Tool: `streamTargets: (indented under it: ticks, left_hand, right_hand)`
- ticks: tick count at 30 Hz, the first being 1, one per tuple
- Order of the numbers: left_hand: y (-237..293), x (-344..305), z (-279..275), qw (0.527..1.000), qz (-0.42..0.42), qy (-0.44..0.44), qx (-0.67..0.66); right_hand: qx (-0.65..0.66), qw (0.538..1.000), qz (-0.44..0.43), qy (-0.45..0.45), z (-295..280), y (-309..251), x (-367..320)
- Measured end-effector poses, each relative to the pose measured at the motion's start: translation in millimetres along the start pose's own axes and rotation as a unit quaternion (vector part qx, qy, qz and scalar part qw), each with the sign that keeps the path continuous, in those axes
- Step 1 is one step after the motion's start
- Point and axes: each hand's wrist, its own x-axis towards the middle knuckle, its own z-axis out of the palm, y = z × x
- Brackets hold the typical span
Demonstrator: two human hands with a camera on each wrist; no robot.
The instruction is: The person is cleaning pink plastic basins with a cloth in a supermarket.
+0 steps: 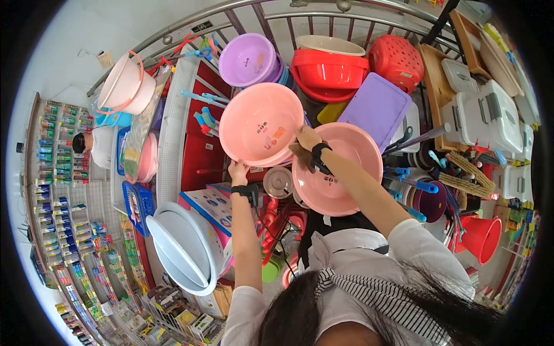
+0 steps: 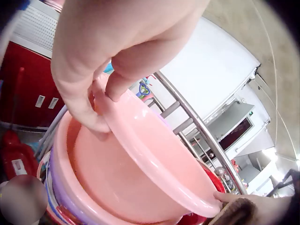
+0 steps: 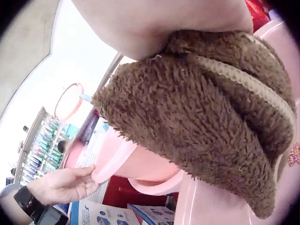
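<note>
A pink basin [image 1: 259, 121] is tilted over a stack of basins, one of them another pink basin [image 2: 79, 164]. My left hand [image 1: 238, 172] pinches its near rim, thumb and fingers on either side of the wall in the left wrist view. On the right, my right hand [image 1: 309, 139] holds a brown fluffy cloth [image 3: 187, 126] with a pale trim. Its fingertips also grip the tilted basin's rim. Under the right forearm sits a separate pink basin [image 1: 352, 153], partly hidden by the arm and cloth.
Purple basins [image 1: 247, 57], red basins [image 1: 329, 69] and a purple lid [image 1: 378, 112] stand along the metal railing [image 1: 277, 8]. A pale blue tub [image 1: 184, 248] is at the left. White storage boxes [image 1: 490, 115] and blue-handled tools [image 1: 418, 185] are at the right.
</note>
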Motion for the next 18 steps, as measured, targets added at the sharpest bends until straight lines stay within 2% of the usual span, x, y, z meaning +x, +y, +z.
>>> streamTargets:
  ticks: [1,2,4,5,6,8,10,11,12,14,16,18]
  left_hand:
    - [-6,7,5,1.000,0.012,0.019,0.006]
    - [-12,13,9,0.998,0.023,0.028,0.044]
    - [-32,25,12,0.986,0.113,0.047,0.117]
    - [-35,23,21,0.980,0.110,0.099,0.133]
    - [-49,35,16,0.980,0.109,0.097,0.134]
    - [-91,68,0,0.947,0.142,0.142,0.250]
    - [-89,57,8,0.957,0.132,0.113,0.231]
    - [-82,47,14,0.970,0.086,0.113,0.196]
    - [-76,42,20,0.980,0.041,0.110,0.162]
    - [-88,62,14,0.980,0.031,0.100,0.172]
    - [-93,67,14,0.967,0.011,0.137,0.214]
    - [-92,65,13,0.966,-0.006,0.136,0.220]
  right_hand:
    - [-0.015,0.999,0.022,-0.040,-7,-6,-6]
    - [-0.013,0.999,0.020,-0.041,-6,-5,-11]
    - [-0.107,0.990,-0.079,-0.042,13,18,-9]
    - [-0.019,0.999,-0.044,-0.004,25,27,-15]
    - [-0.019,0.999,-0.041,-0.002,27,30,-22]
    - [-0.042,0.999,0.004,-0.005,19,21,-40]
    - [-0.043,0.999,0.004,-0.020,5,21,-56]
    - [-0.041,0.998,-0.001,-0.037,1,20,-65]
    - [-0.060,0.997,-0.052,0.020,7,30,-68]
    - [-0.032,0.999,-0.018,-0.025,-21,13,-91]
    - [0.008,1.000,-0.004,-0.004,-38,10,-121]
    - [0.047,0.999,0.009,0.013,-50,21,-144]
